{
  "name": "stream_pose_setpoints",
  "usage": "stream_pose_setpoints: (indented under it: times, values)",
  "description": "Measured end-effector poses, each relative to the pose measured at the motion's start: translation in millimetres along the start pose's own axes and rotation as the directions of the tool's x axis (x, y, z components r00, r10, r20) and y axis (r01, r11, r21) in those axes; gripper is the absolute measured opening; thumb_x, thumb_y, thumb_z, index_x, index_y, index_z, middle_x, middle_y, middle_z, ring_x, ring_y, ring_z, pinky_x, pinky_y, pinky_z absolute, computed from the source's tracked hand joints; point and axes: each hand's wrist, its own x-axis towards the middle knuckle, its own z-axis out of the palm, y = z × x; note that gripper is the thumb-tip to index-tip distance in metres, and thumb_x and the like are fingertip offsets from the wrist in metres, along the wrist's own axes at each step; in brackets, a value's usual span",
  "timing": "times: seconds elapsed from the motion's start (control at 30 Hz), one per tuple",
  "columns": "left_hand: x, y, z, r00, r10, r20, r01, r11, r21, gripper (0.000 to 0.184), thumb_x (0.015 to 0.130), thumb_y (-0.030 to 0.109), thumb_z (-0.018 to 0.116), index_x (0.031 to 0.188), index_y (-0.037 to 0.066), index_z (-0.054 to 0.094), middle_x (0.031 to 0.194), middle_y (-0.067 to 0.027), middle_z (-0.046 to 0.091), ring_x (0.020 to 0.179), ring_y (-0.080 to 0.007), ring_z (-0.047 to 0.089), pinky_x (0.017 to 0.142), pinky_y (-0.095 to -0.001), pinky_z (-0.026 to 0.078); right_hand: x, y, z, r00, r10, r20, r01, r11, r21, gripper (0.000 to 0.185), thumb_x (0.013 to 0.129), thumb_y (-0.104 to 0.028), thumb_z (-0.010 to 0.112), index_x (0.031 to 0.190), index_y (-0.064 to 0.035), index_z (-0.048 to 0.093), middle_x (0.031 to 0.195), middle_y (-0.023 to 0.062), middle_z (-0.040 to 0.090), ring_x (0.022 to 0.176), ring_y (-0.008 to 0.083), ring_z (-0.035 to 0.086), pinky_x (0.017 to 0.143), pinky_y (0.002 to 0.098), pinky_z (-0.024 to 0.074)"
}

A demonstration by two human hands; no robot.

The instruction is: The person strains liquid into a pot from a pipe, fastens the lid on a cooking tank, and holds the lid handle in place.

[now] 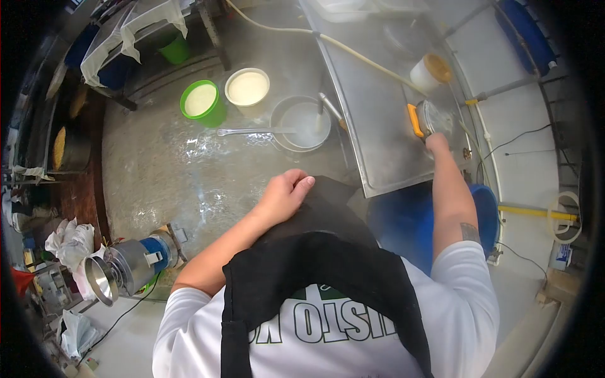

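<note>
My left hand [290,193] is closed at the edge of my dark apron [334,196], which juts out in front of me; its fingers seem to grip the cloth. On the right, my right arm reaches over the steel counter. There my right hand [436,145] is closed at the near side of a shiny, clear-looking jug with an orange handle [414,120]. My fingers are partly hidden, so the exact hold does not show. Just beyond the jug stands a white tub with a tan lid [436,68].
On the wet floor stand a green bucket [201,101] and a white bucket [247,88] of pale liquid, beside a metal basin [315,129] with a long-handled ladle [252,131]. A hose [353,50] crosses the steel counter [384,160]. A blue barrel [482,208] sits below; a metal machine [129,268] is at left.
</note>
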Motion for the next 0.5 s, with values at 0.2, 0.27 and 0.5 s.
stream_pose_setpoints:
  times: [0.2,0.27,0.5]
  values:
    - [2.5,-6.1,1.5,0.997,0.077,-0.028,-0.076,0.997,0.035,0.031,0.097,0.028,0.060,0.104,-0.001,0.066,0.083,-0.0126,0.067,0.077,-0.0189,0.061,0.073,-0.0347,0.050,-20.7,-9.8,-17.6,0.998,0.058,-0.021,-0.056,0.995,0.088,0.030,0.084,-0.013,0.055,0.103,0.0029,0.072,0.116,0.0245,0.066,0.111,0.0377,0.063,0.094,0.0428,0.0501]
    - [3.9,-8.4,1.9,0.994,0.106,-0.039,-0.104,0.994,0.047,0.033,0.097,0.030,0.059,0.104,-0.001,0.066,0.083,-0.0157,0.067,0.077,-0.0252,0.063,0.072,-0.0378,0.050,-15.9,-9.1,-14.8,0.997,0.073,-0.010,-0.072,0.992,0.103,0.030,0.082,-0.013,0.057,0.103,0.0035,0.071,0.116,0.0247,0.066,0.111,0.0377,0.063,0.094,0.0424,0.0501]
    - [3.5,-2.1,-0.1,0.996,0.081,-0.042,-0.079,0.996,0.035,0.033,0.097,0.031,0.059,0.103,-0.001,0.066,0.083,-0.0190,0.068,0.076,-0.0305,0.066,0.071,-0.0400,0.051,-2.5,-4.8,-7.5,0.995,0.091,0.035,-0.093,0.992,0.081,0.031,0.082,-0.013,0.061,0.106,0.0030,0.071,0.118,0.0240,0.065,0.112,0.0376,0.063,0.094,0.0422,0.0501]
